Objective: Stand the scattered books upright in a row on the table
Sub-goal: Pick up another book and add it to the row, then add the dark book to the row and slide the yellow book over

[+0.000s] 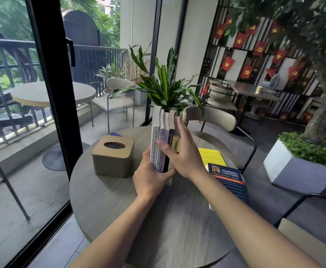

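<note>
Several books (pixel 163 130) stand upright in a row at the middle of the round grey table (pixel 104 200), spines toward me. My left hand (pixel 150 176) grips the row's near lower end, thumb on the left-most white book. My right hand (pixel 179 151) lies flat against the right side of the row, fingers stretched up and thumb across the spines. A dark blue book (pixel 228 182) lies flat at the table's right edge. A yellow book (pixel 212 157) lies flat just behind it.
A wooden tissue box (pixel 113 155) stands left of the row. A potted green plant (pixel 166 88) rises behind the books. A beige chair (pixel 214 120) stands beyond the table, a white planter (pixel 301 171) sits at the right, and a glass door (pixel 48 105) lies to the left.
</note>
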A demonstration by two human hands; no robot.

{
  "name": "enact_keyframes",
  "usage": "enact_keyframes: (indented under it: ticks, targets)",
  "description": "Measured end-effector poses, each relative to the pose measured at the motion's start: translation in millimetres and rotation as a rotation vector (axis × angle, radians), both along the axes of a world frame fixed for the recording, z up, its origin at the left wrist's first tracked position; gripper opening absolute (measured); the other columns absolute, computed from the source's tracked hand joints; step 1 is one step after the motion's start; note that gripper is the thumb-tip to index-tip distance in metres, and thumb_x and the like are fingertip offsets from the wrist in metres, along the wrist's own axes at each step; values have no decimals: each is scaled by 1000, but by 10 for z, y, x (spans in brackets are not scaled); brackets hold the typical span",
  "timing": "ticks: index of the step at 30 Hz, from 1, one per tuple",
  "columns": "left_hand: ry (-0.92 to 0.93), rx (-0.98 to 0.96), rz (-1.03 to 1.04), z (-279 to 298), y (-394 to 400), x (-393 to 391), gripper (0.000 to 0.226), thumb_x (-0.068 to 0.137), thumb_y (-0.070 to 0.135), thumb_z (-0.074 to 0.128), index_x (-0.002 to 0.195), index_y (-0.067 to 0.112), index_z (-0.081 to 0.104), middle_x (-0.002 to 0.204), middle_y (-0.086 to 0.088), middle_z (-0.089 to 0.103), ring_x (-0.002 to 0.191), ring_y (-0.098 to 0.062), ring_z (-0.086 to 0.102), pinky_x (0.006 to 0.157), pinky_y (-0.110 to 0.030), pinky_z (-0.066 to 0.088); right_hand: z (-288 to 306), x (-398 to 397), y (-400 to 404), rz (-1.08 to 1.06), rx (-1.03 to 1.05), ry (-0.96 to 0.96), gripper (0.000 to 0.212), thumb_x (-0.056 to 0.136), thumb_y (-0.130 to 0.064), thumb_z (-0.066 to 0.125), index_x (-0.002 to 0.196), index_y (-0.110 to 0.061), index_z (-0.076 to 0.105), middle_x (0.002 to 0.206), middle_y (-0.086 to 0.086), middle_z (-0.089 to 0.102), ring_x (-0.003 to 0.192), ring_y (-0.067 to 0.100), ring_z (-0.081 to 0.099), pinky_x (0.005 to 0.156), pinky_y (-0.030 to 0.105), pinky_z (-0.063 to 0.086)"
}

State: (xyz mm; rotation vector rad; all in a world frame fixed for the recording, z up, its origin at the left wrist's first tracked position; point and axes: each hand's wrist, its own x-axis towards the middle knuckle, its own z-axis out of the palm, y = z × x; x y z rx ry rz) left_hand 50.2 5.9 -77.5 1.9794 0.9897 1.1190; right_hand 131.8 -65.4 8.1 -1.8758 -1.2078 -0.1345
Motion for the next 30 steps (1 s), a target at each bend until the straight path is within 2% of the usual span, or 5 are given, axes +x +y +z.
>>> enact_keyframes:
  ticks: [5, 9, 15, 23, 30]
  targets:
    - [-10, 4, -2, -11, 5, -9, 88, 60, 62, 78, 132, 28, 42, 100, 5, 70, 87, -27, 68, 70, -36, 53, -217, 156, -316, -240, 33, 2, 69, 95, -57, 41, 151, -19, 28, 154, 3, 35, 141, 17, 31, 111, 33, 29]
    - [-28, 26, -36, -14, 15, -23, 88, 64, 65, 78, 134, 24, 42, 104, 6, 67, 84, -17, 64, 70, -29, 50, -476, 418, -665, -608, -252, 3, 65, 88, -54, 53, 135, -10, 45, 138, 15, 45, 126, 34, 38, 98, 47, 36]
    - [-20, 31, -27, -51, 36, 2, 90, 63, 69, 76, 132, 22, 43, 103, 4, 67, 85, -22, 66, 71, -36, 55, -709, 594, -1073, -880, -629, 64, 100, 73, -86, 38, 135, -7, 41, 140, 21, 44, 130, 38, 36, 101, 54, 28]
    - [-1, 21, -33, -67, 35, 25, 86, 64, 69, 76, 124, 16, 44, 95, 6, 62, 78, -19, 61, 65, -33, 53, -626, 741, -1177, -880, -546, 378, 134, 35, -99, 52, 129, -4, 44, 130, 15, 57, 120, 35, 54, 98, 47, 40]
    - [9, 15, -49, -43, 21, 14, 90, 63, 71, 76, 127, 17, 43, 93, 11, 58, 74, -13, 57, 63, -31, 53, -462, 776, -1138, -714, -153, 485, 62, 67, -61, 75, 96, -9, 56, 99, 9, 67, 89, 29, 65, 77, 40, 54]
